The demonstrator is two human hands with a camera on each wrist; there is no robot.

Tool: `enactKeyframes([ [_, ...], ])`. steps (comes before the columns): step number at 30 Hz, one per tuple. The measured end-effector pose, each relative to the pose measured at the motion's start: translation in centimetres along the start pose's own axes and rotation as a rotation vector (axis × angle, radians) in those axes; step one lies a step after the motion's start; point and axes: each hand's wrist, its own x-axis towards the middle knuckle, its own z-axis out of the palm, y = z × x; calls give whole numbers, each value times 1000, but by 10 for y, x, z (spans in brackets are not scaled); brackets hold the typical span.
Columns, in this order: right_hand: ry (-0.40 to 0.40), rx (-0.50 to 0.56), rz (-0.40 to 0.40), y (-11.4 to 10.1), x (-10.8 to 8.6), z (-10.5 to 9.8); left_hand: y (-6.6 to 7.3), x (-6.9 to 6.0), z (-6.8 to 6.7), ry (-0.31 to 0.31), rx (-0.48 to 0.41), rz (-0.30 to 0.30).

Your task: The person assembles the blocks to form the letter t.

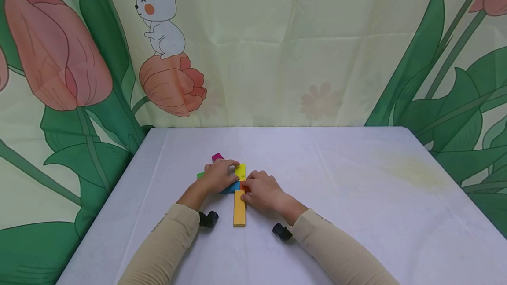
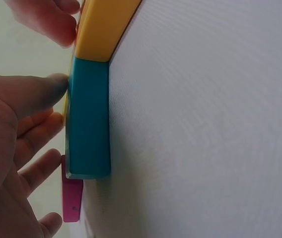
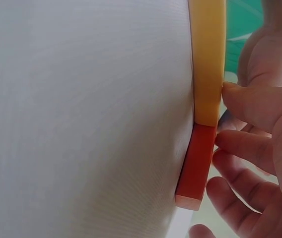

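Note:
Flat coloured blocks lie together on the white-covered table. My left hand rests over the blue block, its thumb touching the top edge and its fingers spread toward the bright yellow block. My right hand is across from it, with the thumb on the orange-yellow block and fingertips on the red block. In the right wrist view the red and orange-yellow blocks meet end to end. A magenta block and a green block are partly hidden behind the left hand.
The table ends at a patterned curtain with tulips and a rabbit. Black wrist cameras stick out beside the left sleeve and the right sleeve. White cloth stretches to both sides of the blocks.

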Motion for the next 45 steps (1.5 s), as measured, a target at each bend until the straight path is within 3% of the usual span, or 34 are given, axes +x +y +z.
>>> enactKeyframes([
  [16,-21,29,22,0,1,1,1,4,-7,-40,-12,-21],
  [26,-16,20,36,0,0,1,-6,-2,-19,-2,-28,-25],
  [36,-19,31,35,0,0,0,-9,3,-12,-20,-15,-29],
  [45,-13,11,33,-1,1,0,-8,7,-11,-18,-12,9],
])
